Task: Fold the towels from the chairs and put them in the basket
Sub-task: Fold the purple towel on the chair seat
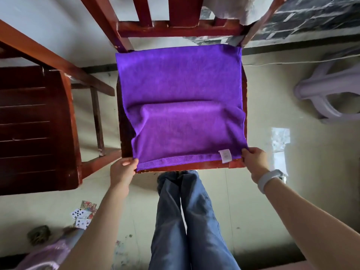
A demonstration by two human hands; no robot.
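Fingers [130,163] partly under purple towel [179,98]

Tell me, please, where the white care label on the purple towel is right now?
In the head view, the white label sits at the near right corner of the purple towel on the chair seat, just left of the right hand.

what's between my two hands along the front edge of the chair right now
In the head view, the near hem of the purple towel stretches between your left hand and right hand, with its white tag near the right one.
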